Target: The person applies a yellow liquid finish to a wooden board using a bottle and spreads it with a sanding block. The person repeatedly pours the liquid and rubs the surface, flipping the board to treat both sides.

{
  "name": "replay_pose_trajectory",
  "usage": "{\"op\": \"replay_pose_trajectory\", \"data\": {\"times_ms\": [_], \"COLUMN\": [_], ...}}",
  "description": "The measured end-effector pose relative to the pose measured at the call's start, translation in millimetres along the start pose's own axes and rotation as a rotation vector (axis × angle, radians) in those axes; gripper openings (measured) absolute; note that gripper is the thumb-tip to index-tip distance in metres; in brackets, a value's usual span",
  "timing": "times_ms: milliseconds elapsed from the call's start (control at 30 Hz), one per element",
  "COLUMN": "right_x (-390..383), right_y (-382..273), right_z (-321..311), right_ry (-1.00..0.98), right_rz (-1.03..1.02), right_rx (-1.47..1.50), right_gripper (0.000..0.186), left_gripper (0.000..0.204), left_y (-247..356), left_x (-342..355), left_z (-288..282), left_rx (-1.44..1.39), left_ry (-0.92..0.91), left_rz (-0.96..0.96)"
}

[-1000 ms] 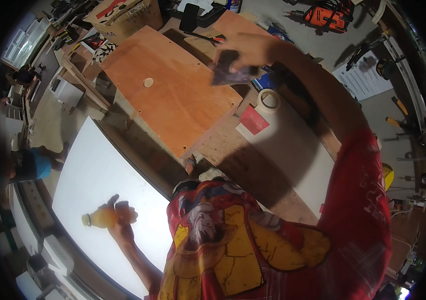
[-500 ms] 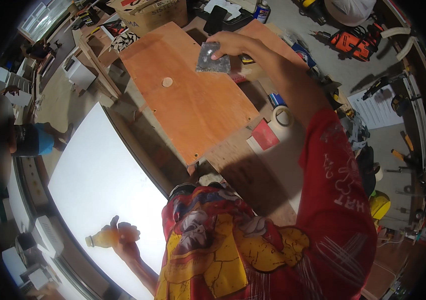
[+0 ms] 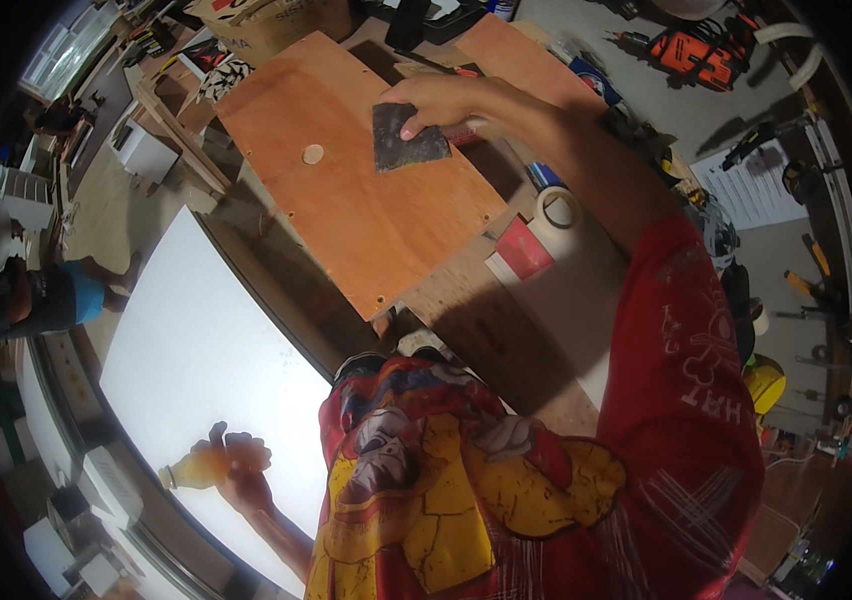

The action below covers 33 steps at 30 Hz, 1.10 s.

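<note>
My right hand point(image 3: 433, 100) grips a dark grey, thin square sheet point(image 3: 396, 150), resting on or just above the upper right part of an orange-brown plywood board point(image 3: 346, 235). The board has a pale round spot point(image 3: 313, 154) and small holes near its edges. My left hand point(image 3: 245, 480) is closed round a bottle of yellow-orange liquid point(image 3: 196, 471), held sideways over a white panel point(image 3: 181, 340) at lower left. A pale tape roll point(image 3: 544, 208) and a red card point(image 3: 524, 247) are right of the board.
Another person point(image 3: 31, 295) is at the far left. A cardboard box point(image 3: 271, 20), a second plywood piece point(image 3: 491, 40) and wooden offcuts point(image 3: 186, 150) are around the board. An orange power drill point(image 3: 706, 60), a printed sheet point(image 3: 741, 200) and assorted tools are at the right.
My right hand and the sheet have moved left across the board, then slightly toward me. The view has shifted a little. My left hand still holds the bottle.
</note>
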State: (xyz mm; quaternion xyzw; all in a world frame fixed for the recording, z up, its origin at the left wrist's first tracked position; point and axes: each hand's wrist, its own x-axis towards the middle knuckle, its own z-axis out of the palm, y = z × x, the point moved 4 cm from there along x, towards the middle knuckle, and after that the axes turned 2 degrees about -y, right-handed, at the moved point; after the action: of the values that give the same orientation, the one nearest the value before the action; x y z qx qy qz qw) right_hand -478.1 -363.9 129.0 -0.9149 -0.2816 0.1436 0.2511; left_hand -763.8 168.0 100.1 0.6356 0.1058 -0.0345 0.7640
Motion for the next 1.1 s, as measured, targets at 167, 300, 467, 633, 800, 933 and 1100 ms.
{"op": "replay_pose_trajectory", "data": {"times_ms": [167, 300, 467, 633, 800, 933, 1100], "right_x": [-27.9, -60.0, -107.8, -139.8, -152.9, -174.3, -209.8], "right_y": [-20.6, -29.0, -34.3, -57.3, -70.1, -83.1, -97.4], "right_z": [5.7, 9.2, 11.9, -12.8, -1.4, 53.2, 77.6], "right_ry": [-0.211, -0.167, -0.169, -0.098, 0.058, 0.23, 0.078], "right_rz": [0.047, -0.017, -0.02, 0.029, 0.011, -0.053, 0.106], "right_rx": [0.04, -0.036, -0.058, -0.113, -0.151, -0.355, -0.411], "right_gripper": [0.051, 0.05, 0.044, 0.039, 0.033, 0.045, 0.047], "left_gripper": [0.085, 0.087, 0.089, 0.073, 0.064, 0.062, 0.055], "left_y": [1.0, 2.4, -4.9, -6.1, -3.2, -10.6, -19.3], "left_x": [-2.8, -7.4, -14.2, -14.6, -13.7, -10.7, -17.5], "left_z": [2.0, 6.8, 8.3, -3.7, -1.1, -7.1, -20.5], "left_rx": [0.002, 0.006, -0.036, 0.11, -0.047, -0.156, -0.319], "left_ry": [-0.013, -0.024, -0.055, 0.077, -0.021, -0.074, -0.164], "left_rz": [0.036, 0.064, 0.092, 0.015, 0.136, 0.163, 0.107]}}
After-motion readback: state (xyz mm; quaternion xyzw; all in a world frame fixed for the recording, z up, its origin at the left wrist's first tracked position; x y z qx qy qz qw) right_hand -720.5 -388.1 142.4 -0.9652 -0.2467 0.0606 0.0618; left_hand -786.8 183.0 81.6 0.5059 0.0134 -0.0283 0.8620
